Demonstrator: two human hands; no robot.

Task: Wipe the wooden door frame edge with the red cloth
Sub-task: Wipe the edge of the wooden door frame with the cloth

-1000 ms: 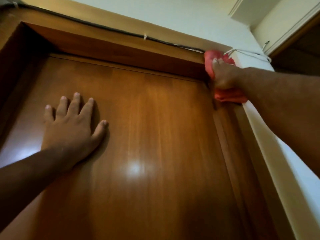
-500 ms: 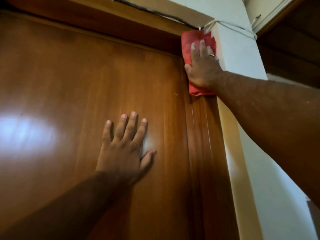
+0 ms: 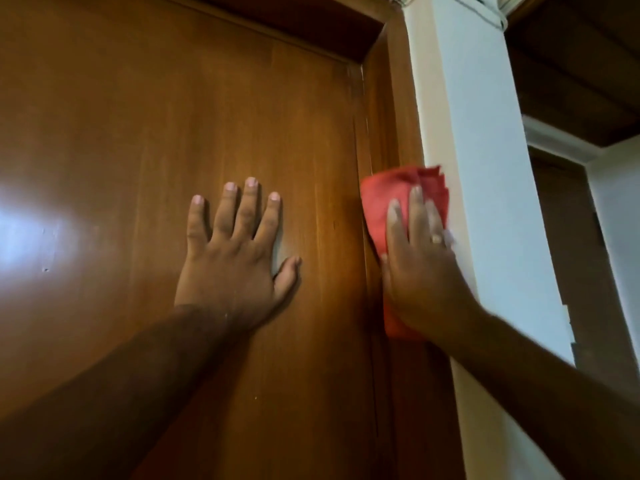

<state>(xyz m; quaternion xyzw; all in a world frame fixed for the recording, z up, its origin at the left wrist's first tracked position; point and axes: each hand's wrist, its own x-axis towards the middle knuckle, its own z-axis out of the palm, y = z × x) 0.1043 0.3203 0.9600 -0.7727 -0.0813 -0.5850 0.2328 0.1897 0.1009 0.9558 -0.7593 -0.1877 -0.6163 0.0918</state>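
The red cloth [image 3: 384, 199] is pressed against the right-hand wooden door frame edge [image 3: 388, 109], about midway down the view. My right hand [image 3: 420, 268] lies flat over the cloth with its fingers pointing up and a ring on one finger; the hand hides most of the cloth. My left hand [image 3: 239, 251] rests flat on the brown wooden door [image 3: 156, 133] with its fingers spread, holding nothing, a short way left of the cloth.
A white wall corner [image 3: 485, 168] rises just right of the frame. Thin cables [image 3: 491, 15] run across its top. Beyond it at the right is a dark wooden ceiling [image 3: 571, 64] and another doorway [image 3: 561, 237].
My right hand has slid the red cloth down the right frame edge from the top corner. The view has dropped and shifted right; my left hand stays flat on the door.
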